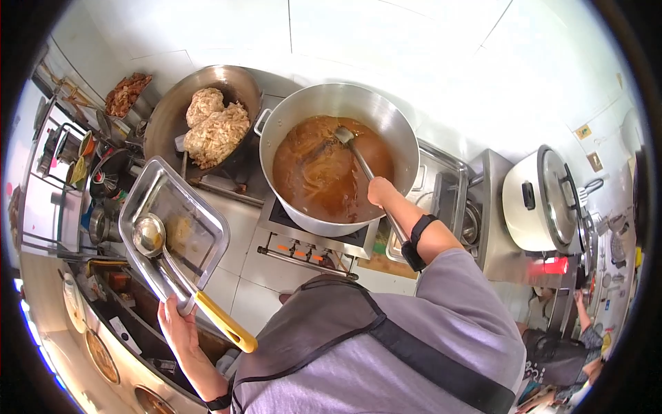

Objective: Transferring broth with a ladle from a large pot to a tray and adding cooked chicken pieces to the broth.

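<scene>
My right hand (381, 192) grips the long shaft of a metal spatula (364, 163), whose blade sits at the surface of brown liquid (310, 176). That liquid partly fills a large aluminium pot (339, 98) on the stove. With my left hand (178, 323) I hold the near corner of a rectangular stainless steel tray (199, 207), tilted out to my left. A ladle (150, 235) with a yellow handle lies in the tray, its handle sticking out over the corner beside my fingers. Yellowish residue shows on the tray's bottom.
Left of the pot, a wok (165, 119) holds pale clumped food (217, 132). Reddish-brown food (128, 93) fills a container at the far left. A white lidded cooker (525, 199) stands on the right. Stove knobs (300, 252) face me. Another person (558, 352) is at the lower right.
</scene>
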Action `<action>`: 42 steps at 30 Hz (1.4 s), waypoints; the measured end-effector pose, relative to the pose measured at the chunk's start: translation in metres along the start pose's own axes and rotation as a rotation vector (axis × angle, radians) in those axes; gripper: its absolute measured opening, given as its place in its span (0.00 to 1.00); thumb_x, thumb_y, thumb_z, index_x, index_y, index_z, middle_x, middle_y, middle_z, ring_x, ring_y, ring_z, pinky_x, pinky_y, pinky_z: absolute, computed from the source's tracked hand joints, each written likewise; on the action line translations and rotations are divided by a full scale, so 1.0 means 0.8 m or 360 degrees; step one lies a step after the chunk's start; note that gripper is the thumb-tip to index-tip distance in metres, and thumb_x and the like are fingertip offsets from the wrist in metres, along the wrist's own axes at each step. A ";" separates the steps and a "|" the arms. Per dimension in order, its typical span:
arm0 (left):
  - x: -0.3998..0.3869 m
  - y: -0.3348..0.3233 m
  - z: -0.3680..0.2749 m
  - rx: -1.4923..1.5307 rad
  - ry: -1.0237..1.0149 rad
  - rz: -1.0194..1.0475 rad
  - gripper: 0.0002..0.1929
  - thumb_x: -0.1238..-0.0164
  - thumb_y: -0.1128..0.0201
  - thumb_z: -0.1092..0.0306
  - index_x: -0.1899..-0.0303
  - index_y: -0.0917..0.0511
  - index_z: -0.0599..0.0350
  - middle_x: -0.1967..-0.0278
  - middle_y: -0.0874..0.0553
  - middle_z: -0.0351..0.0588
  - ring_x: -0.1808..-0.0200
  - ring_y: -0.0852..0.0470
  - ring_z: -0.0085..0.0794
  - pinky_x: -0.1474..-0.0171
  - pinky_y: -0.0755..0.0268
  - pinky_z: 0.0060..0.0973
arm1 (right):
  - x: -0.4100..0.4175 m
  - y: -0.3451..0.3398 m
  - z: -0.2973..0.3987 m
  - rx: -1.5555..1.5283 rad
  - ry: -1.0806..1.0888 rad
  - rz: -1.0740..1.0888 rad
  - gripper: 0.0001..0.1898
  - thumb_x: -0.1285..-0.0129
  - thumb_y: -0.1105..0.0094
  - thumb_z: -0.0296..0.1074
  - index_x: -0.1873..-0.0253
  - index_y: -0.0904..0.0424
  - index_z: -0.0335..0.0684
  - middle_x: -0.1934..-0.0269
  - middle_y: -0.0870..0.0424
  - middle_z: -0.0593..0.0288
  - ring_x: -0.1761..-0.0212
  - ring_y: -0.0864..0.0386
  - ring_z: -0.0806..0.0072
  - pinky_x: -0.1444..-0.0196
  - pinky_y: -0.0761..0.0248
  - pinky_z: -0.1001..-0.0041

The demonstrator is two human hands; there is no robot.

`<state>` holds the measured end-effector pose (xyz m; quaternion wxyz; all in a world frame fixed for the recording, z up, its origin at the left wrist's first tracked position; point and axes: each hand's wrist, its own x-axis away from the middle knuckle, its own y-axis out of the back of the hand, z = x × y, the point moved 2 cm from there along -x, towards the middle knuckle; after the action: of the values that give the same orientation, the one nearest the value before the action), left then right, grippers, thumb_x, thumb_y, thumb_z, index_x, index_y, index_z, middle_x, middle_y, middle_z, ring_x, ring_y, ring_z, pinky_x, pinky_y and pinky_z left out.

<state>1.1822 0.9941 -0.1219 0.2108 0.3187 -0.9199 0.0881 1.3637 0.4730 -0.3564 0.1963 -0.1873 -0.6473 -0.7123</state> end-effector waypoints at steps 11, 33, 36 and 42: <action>0.024 -0.027 -0.007 0.0000 -0.0060 -0.0144 0.12 0.33 0.45 0.67 0.52 0.27 0.62 0.62 0.18 0.45 0.63 0.17 0.28 0.63 0.20 0.26 | -0.106 -0.046 0.000 0.0028 0.0376 0.0840 0.14 0.41 0.39 0.36 0.71 0.20 0.27 0.81 0.18 0.49 0.81 0.19 0.60 0.75 0.25 0.65; 0.032 -0.026 -0.016 -0.0017 -0.0124 0.0031 0.11 0.34 0.45 0.69 0.53 0.26 0.61 0.61 0.19 0.45 0.63 0.17 0.29 0.62 0.19 0.28 | 0.065 -0.053 -0.015 -0.3573 -0.0271 0.1316 0.18 0.32 0.51 0.37 0.78 0.42 0.50 0.86 0.43 0.77 0.88 0.45 0.89 0.86 0.55 0.85; 0.028 -0.014 -0.014 -0.0022 -0.0111 0.0108 0.10 0.34 0.45 0.69 0.54 0.27 0.62 0.60 0.20 0.44 0.62 0.18 0.28 0.62 0.19 0.29 | 0.107 -0.038 0.004 -0.3684 -0.0324 0.1230 0.17 0.32 0.51 0.33 0.77 0.41 0.47 0.87 0.43 0.77 0.90 0.46 0.92 0.91 0.51 0.90; 0.035 -0.029 -0.020 -0.0020 -0.0146 0.0195 0.10 0.33 0.46 0.70 0.54 0.27 0.63 0.60 0.21 0.43 0.61 0.19 0.27 0.60 0.19 0.32 | 0.172 -0.032 0.015 -0.3636 -0.0132 0.1174 0.16 0.32 0.51 0.33 0.76 0.39 0.47 0.84 0.42 0.77 0.89 0.46 0.92 0.91 0.51 0.90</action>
<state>1.1820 0.9655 -0.0949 0.1647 0.2641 -0.9469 0.0804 1.2334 0.4823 -0.3051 0.0879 -0.4501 0.4450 -0.7692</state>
